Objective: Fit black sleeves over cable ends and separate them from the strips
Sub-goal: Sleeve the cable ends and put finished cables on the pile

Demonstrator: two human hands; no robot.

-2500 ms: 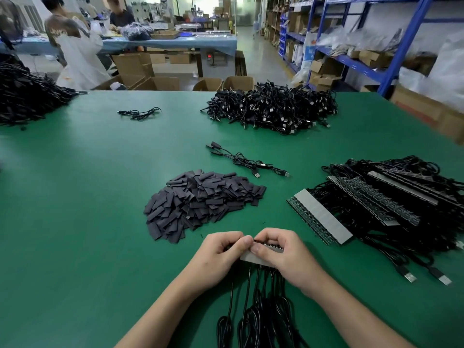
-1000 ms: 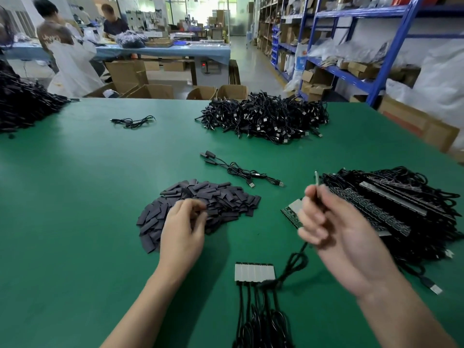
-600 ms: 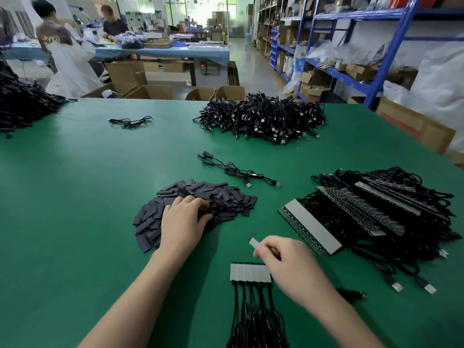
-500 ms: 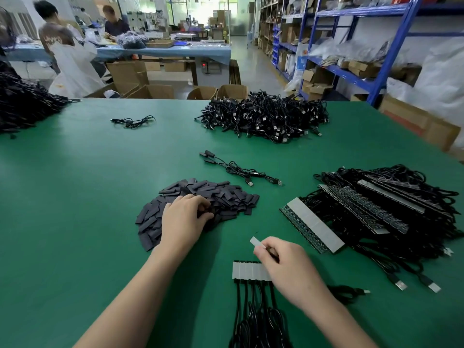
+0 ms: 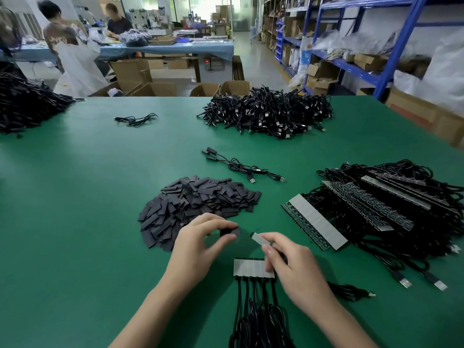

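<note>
My left hand (image 5: 198, 243) pinches one black sleeve (image 5: 229, 232) between thumb and fingers, just in front of the pile of black sleeves (image 5: 198, 207). My right hand (image 5: 291, 270) holds a single cable end (image 5: 259, 238) with its grey board tip pointing toward the sleeve; a small gap separates them. Below both hands lies a short strip (image 5: 251, 268) of several joined cable ends, its black cables (image 5: 253, 322) running toward me.
Stacked strips with tangled cables (image 5: 376, 207) lie at the right. Two sleeved cables (image 5: 241, 167) rest mid-table, a large cable heap (image 5: 268, 114) behind them, another heap (image 5: 22, 104) at far left. People work at a blue table beyond; blue shelving stands at right.
My left hand has lifted off the sleeve pile with one sleeve pinched and moved right. The right hand, still holding the separated cable end, has stayed near the strip.
</note>
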